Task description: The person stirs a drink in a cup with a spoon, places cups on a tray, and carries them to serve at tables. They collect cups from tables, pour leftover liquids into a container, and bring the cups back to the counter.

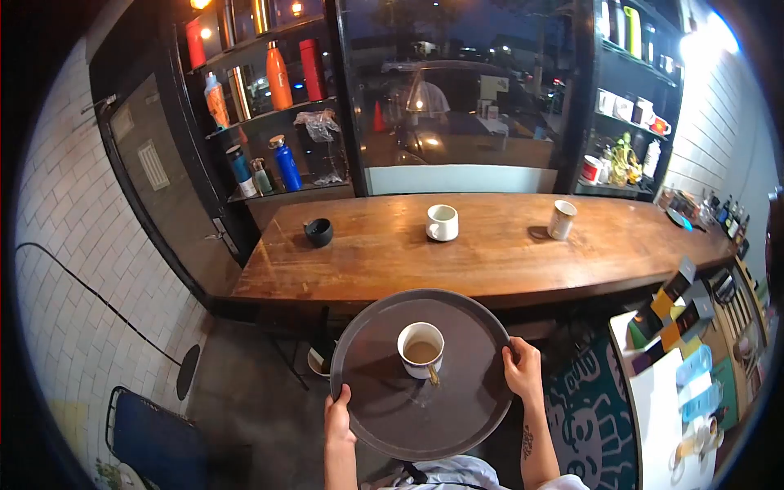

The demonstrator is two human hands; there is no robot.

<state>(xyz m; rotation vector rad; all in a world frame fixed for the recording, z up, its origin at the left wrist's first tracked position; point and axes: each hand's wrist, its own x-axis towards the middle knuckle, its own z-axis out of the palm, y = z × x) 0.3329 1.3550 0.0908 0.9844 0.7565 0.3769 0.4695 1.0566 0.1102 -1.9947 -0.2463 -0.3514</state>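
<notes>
A round dark tray point(376, 359) is held level between my two hands, in front of the wooden table. My left hand point(339, 416) grips its lower left rim, thumb on top. On the right rim my right hand point(523, 367) is closed the same way. Near the tray's middle stands a white cup point(420, 349) with a brownish drink inside and its handle facing me. Beyond the tray, the wooden table point(367, 265) bears a small black cup point(319, 233), a white mug point(442, 223) and a pale patterned cup point(562, 220).
Shelves with bottles point(278, 77) flank the window. At right is a white counter point(657, 408) with boxes and blue glasses point(701, 400). A dark blue chair point(151, 437) stands at lower left, and a stool is partly hidden under the table.
</notes>
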